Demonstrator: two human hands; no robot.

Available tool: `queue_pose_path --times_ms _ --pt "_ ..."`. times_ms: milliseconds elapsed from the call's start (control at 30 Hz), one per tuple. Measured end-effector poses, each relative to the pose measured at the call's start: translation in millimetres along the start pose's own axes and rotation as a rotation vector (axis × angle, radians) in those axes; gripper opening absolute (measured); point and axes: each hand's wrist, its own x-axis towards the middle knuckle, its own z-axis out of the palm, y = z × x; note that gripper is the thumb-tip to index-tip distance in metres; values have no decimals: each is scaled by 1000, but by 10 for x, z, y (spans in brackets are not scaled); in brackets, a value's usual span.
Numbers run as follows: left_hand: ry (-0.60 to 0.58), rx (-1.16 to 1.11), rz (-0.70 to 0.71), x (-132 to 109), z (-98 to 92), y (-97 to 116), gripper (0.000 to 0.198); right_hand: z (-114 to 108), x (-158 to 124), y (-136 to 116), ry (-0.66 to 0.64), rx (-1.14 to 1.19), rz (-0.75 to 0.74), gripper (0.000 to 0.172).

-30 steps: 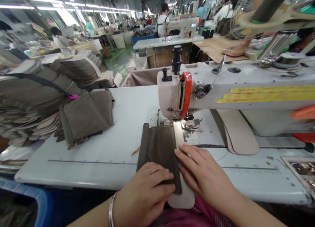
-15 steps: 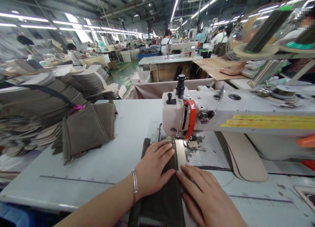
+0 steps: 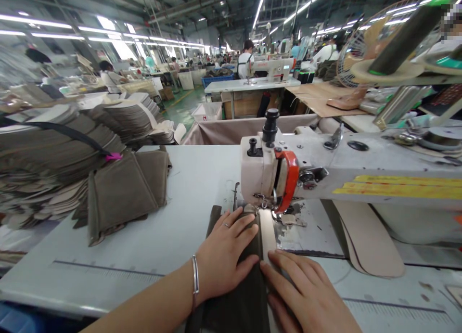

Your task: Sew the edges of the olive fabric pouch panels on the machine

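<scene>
Dark olive fabric (image 3: 234, 309) with a pale strip (image 3: 267, 229) along its right edge lies under the head of a sewing machine (image 3: 254, 172). My left hand (image 3: 227, 256) rests flat on the dark fabric, fingers spread, with its fingertips just left of the presser foot area. Lower and to the right, my right hand (image 3: 303, 285) lies along the pale strip, fingers stretched out and pressing on its edge. The needle and presser foot are partly hidden by the orange guard (image 3: 288, 179) and my left fingertips.
Folded olive fabric pieces (image 3: 121, 193) lie on the table's left, beside tall stacks of cut pieces (image 3: 54, 145). Pale rounded pieces (image 3: 375, 241) hang under the machine arm. A thread cone (image 3: 406, 39) stands at upper right. Other people work at machines behind.
The view has shifted slightly, so the machine appears a little larger and farther right. Both hands keep nearly the same places on the fabric.
</scene>
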Motion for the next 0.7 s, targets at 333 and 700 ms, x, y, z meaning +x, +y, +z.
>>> queue_pose_path --times_ms 333,700 --pt "204 -60 412 -622 230 172 15 9 -6 39 19 -15 -25 31" --pt "323 -79 426 -533 358 132 10 0 28 61 -6 -11 -28 33"
